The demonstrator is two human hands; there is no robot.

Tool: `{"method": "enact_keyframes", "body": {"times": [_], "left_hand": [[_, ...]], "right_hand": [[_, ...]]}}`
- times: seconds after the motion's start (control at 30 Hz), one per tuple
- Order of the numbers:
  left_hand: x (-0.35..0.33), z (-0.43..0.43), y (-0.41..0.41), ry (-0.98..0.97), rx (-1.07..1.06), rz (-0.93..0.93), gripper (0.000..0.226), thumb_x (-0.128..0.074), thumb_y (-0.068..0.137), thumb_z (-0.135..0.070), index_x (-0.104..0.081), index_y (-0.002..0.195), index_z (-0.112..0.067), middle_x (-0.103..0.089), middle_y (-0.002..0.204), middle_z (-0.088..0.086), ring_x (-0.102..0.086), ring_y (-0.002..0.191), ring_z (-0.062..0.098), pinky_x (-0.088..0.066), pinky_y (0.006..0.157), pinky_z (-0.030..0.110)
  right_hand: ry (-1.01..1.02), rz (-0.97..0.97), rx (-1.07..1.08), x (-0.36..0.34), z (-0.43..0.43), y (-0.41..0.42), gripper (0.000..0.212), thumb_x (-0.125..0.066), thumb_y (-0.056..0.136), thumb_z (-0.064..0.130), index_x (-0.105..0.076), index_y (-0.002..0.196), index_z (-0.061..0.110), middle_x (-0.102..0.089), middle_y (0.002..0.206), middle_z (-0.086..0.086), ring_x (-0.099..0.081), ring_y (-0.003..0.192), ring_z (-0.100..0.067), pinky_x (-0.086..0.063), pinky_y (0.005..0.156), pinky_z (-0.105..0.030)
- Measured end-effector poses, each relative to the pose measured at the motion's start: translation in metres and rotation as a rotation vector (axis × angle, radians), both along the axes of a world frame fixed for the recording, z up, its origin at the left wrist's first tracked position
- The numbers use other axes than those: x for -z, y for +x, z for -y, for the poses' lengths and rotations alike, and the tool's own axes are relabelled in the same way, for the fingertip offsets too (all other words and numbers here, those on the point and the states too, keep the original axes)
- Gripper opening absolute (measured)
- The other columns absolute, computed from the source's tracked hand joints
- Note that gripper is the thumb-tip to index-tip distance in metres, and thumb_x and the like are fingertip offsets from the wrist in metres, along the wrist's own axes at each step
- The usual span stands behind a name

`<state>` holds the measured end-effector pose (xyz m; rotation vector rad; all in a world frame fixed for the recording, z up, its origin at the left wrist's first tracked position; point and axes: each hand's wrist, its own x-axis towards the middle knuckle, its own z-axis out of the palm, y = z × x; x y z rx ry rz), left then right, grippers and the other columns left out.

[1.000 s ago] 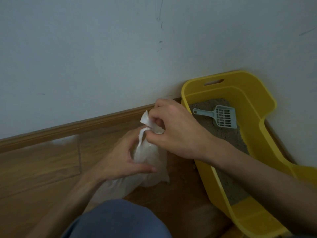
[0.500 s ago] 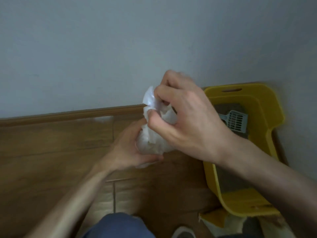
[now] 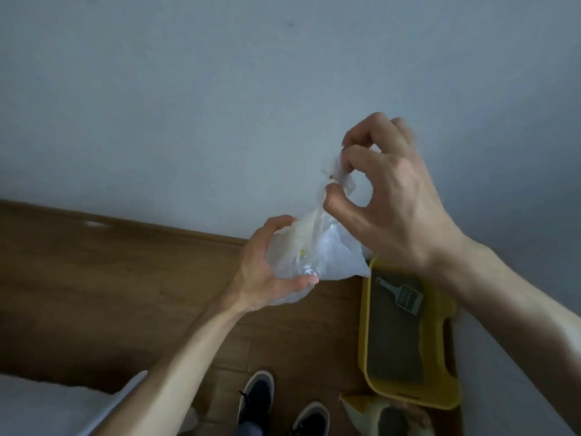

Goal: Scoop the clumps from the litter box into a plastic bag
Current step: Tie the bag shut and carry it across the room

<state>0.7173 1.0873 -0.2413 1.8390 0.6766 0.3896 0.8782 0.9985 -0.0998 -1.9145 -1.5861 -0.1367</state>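
Observation:
A thin white plastic bag point(image 3: 327, 256) hangs in the air between both hands, well above the floor. My left hand point(image 3: 267, 269) cups and grips the bag's full lower part from the left. Above it, my right hand point(image 3: 386, 190) pinches the twisted neck of the bag between thumb and fingers. Far below on the right sits the yellow litter box point(image 3: 449, 388) with grey litter inside. A grey slotted scoop point(image 3: 404, 297) lies on the litter near the box's far end.
A pale wall fills the upper view, with a wooden skirting board point(image 3: 125, 221) along a wooden floor. Two dark shoes point(image 3: 283, 401) stand on the floor below. An open sack point(image 3: 390, 416) sits in front of the litter box. Something white point(image 3: 47, 407) lies at lower left.
The view has risen from close to the floor to standing height. Both hands lifted the bag up, and my right hand now pulls the bag's neck higher above the left.

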Motion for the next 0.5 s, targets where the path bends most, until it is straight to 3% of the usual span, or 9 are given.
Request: {"method": "enact_keyframes", "body": {"times": [0.13,0.2,0.5], "left_hand": [[-0.093,-0.01,-0.025,0.059,-0.086,0.065,0.078,-0.081,0.055,-0.057,-0.046,0.122,-0.042,-0.054,0.119,-0.021,-0.051,0.115,0.002,-0.047,0.083,0.01],[-0.131,-0.018,-0.038,0.079,-0.133,0.083,0.075,-0.079,0.055,-0.06,-0.046,0.12,-0.044,-0.054,0.12,-0.023,-0.048,0.117,-0.002,-0.044,0.084,0.004],[-0.244,-0.062,-0.098,0.17,-0.271,0.118,0.076,-0.081,0.058,-0.061,-0.039,0.121,-0.056,-0.052,0.12,-0.031,-0.049,0.113,-0.009,-0.046,0.085,0.009]], "right_hand": [[-0.026,0.122,-0.063,-0.097,-0.025,-0.018,0.019,-0.056,0.083,0.021,-0.057,0.072,0.005,-0.054,0.096,-0.008,-0.045,0.087,-0.025,-0.047,0.072,-0.042],[-0.019,0.121,-0.097,-0.139,-0.04,-0.031,0.018,-0.057,0.082,0.022,-0.057,0.073,0.006,-0.054,0.095,-0.006,-0.045,0.087,-0.024,-0.046,0.073,-0.037],[-0.024,-0.149,-0.137,-0.262,-0.111,-0.091,0.016,-0.062,0.083,0.017,-0.056,0.071,0.009,-0.053,0.094,-0.003,-0.047,0.095,-0.021,-0.035,0.075,-0.009]]}}
